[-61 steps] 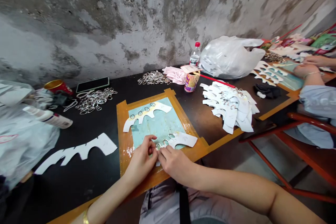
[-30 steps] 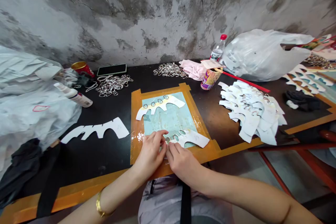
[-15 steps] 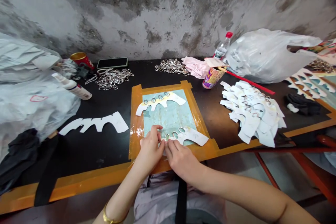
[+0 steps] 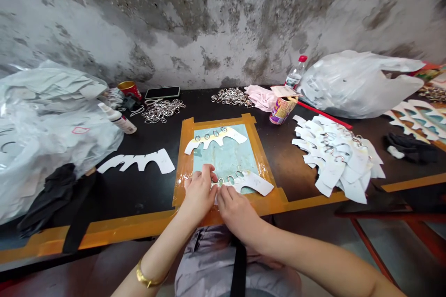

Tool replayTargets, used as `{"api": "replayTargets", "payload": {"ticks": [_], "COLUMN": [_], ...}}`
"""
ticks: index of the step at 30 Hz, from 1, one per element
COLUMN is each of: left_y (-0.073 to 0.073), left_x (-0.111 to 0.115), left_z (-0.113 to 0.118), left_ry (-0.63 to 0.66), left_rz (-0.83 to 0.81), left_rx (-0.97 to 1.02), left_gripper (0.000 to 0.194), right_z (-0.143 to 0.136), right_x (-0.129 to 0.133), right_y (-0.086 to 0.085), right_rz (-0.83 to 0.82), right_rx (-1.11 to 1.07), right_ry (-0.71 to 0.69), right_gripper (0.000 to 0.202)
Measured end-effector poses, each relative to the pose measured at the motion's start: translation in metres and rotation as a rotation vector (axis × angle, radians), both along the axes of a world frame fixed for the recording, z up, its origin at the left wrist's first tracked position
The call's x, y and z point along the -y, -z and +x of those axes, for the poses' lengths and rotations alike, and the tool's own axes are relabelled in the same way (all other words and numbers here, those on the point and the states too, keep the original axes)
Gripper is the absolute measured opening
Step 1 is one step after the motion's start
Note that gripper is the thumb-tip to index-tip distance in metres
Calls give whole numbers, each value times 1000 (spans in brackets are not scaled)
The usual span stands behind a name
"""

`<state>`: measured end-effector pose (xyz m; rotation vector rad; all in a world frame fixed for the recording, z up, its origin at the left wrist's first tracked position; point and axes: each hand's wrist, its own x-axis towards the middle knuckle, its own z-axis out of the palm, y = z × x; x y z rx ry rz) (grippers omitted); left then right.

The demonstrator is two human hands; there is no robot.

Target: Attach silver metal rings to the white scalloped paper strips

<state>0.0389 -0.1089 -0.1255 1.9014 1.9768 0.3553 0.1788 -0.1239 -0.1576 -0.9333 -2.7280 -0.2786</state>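
Cardboard cutout [image 4: 251,182] still lying on taped mat [image 4: 226,155]; left hand [image 4: 199,193] and right hand [image 4: 237,211] staying together, pinching its ring [image 4: 220,181] end.

The card [image 4: 249,181] under both hands looks like matt white paperboard, with small shiny metal rings [image 4: 230,179] clipped along its edge. It lies on a pale blue mat [image 4: 226,155] that seems smooth plastic, framed by glossy orange tape [image 4: 183,158] (wet-looking where light catches it). The table [image 4: 156,190] is a dull black, slightly scuffed. Loose rings [image 4: 163,110] gleam like polished steel. The bags [image 4: 351,83] are thin, crinkled, translucent plastic, and the wall [image 4: 209,23] is rough, stained plaster. The left wrist bangle [image 4: 146,279] shines like gold metal.
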Motion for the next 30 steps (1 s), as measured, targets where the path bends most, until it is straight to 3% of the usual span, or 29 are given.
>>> {"api": "replayTargets", "payload": {"ticks": [10, 18, 23, 27, 30], "left_y": [-30, -30, -36, -36, -30], "left_x": [-46, -69, -67, -57, -42], "left_z": [7, -21, -35, -34, -27], "left_ry": [239, 397, 353, 250, 221], "left_rz": [-249, -461, -386, -236, -161], "left_rx": [-159, 99, 199, 79, -27], "left_gripper": [45, 41, 39, 22, 23], "right_z": [-1, -2, -2, -2, -3], "right_x": [4, 5, 6, 6, 6], "right_y": [-3, -2, 0, 1, 0], "right_rz": [29, 26, 68, 98, 88], "right_rx": [68, 114, 122, 121, 106], "right_ry": [22, 38, 41, 48, 46], "right_gripper": [34, 33, 35, 36, 33]}}
